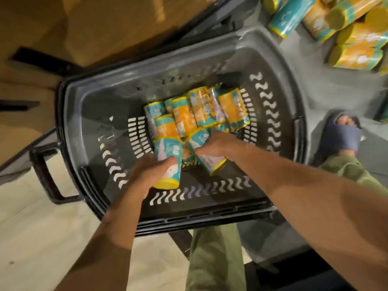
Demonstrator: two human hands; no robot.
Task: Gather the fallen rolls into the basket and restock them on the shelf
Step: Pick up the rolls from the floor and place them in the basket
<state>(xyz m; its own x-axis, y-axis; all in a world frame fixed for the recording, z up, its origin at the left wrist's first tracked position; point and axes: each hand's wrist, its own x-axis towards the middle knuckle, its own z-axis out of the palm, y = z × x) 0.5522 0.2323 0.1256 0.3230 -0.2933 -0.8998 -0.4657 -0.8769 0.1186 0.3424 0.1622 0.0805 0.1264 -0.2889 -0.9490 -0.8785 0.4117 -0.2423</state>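
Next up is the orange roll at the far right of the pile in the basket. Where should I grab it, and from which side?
Grip the orange roll around its middle, fingers across the barrel, coming from above and from its right. It lies on its side atop the pile; its right flank faces bare basket floor, while other rolls press against its left. The left hand and right hand each already hold a roll.

Printing on the rolls (201, 110) is too blurred to read.

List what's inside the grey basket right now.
Inside the basket: a pile of teal-and-orange rolls. The left hand grips one roll; the right hand grips another. Hands and upper rolls cover whatever lies beneath, so no count.
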